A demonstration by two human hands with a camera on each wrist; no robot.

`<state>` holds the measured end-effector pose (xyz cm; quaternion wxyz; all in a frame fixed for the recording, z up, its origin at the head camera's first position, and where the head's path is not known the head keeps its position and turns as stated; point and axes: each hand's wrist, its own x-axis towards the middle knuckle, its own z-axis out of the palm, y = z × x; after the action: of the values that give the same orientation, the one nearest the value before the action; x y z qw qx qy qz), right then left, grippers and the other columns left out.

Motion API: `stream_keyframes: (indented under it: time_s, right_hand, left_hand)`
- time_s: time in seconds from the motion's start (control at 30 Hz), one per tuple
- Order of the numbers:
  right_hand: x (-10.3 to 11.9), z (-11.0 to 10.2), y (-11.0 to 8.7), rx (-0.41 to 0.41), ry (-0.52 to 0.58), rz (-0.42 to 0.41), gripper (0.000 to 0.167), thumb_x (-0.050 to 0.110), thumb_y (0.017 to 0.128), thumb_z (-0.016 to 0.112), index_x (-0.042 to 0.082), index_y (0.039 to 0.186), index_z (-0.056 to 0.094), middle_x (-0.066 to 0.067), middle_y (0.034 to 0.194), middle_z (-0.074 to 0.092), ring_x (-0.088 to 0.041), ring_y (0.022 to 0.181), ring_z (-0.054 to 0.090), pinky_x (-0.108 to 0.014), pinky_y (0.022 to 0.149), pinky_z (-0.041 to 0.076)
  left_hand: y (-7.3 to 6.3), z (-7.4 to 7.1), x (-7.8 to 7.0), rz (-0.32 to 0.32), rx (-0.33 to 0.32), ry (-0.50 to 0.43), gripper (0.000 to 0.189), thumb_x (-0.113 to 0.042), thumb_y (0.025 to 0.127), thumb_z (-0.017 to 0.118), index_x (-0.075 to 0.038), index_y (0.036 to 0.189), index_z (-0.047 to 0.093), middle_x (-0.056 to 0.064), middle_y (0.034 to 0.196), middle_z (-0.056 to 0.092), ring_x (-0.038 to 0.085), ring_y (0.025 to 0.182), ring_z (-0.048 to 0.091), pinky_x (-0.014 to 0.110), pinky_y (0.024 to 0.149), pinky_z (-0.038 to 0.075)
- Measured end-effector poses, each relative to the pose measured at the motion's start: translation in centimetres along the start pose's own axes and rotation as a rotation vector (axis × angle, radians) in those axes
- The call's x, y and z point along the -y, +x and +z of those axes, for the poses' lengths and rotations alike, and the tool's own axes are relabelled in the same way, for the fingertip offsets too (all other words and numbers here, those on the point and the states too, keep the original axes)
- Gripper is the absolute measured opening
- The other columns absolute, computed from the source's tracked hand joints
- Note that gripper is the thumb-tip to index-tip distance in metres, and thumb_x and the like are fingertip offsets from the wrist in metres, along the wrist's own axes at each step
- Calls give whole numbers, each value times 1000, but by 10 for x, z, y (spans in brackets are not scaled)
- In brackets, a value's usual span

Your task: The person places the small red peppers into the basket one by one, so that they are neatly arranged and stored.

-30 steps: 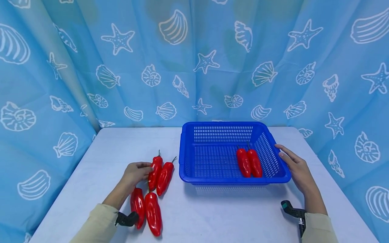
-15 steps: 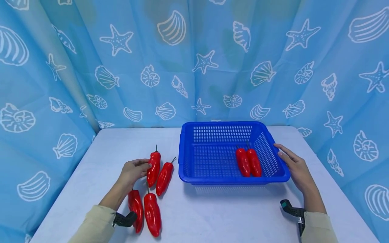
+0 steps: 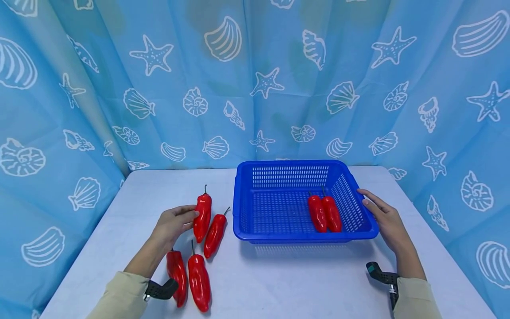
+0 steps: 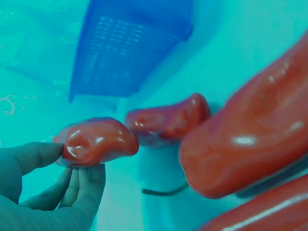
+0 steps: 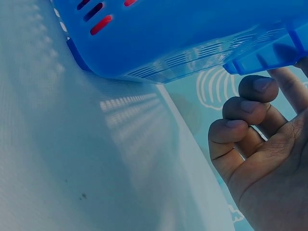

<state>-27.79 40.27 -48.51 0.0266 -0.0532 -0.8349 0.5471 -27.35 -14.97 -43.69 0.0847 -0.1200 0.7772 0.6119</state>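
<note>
My left hand [image 3: 169,226] pinches a glossy red chili pepper [image 3: 203,217] between thumb and fingers, its stem pointing away. The left wrist view shows that pepper [image 4: 98,144] end-on at the fingertips. Just right of it lies another red pepper [image 3: 215,235]. Two more peppers, one on the left [image 3: 177,270] and one beside it [image 3: 199,283], lie nearer, under and beside the left wrist. On the right, my right hand [image 3: 388,226] grips the rim of a blue plastic basket [image 3: 303,238] with thumb and index finger. Its other fingers curl below the rim in the right wrist view.
Inside the basket, two red peppers [image 3: 317,213] lie side by side at its right end. A white table [image 3: 287,283] carries everything. Blue curtains [image 3: 255,88] with white shell prints stand behind and at both sides. A black camera mount is strapped on each wrist.
My left hand has drawn its pepper slightly away from the neighbouring peppers, toward the far side. The right hand and basket keep their places; the head view has shifted a little.
</note>
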Motion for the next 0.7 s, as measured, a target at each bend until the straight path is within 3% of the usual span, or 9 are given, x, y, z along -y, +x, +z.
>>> stream_keyframes:
  time_s: [0.17,0.4,0.7]
  right_hand:
    - [1,0,0,4,6,-2,61,60,99,46,39,156,33,-18,162,26,-50,139,34,-48,99,40]
    - [3,-1,-1,14,10,-7,61,59,100,46,37,155,35,-19,161,27,-49,139,35,-33,93,49]
    - [2,-2,-2,10,18,-8,61,59,99,46,37,155,35,-20,160,28,-50,138,36,-25,89,52]
  left_hand:
    - [-3,2,-7,4,26,-51,63,-24,92,73,-2,144,46,20,141,48,37,127,51,51,102,47]
    - [-8,6,-20,11,64,-114,67,-25,91,75,-2,145,44,18,142,46,36,128,49,50,103,47]
    - [-16,15,-36,-1,94,-156,69,-24,89,77,-4,146,44,18,142,47,36,128,50,47,102,48]
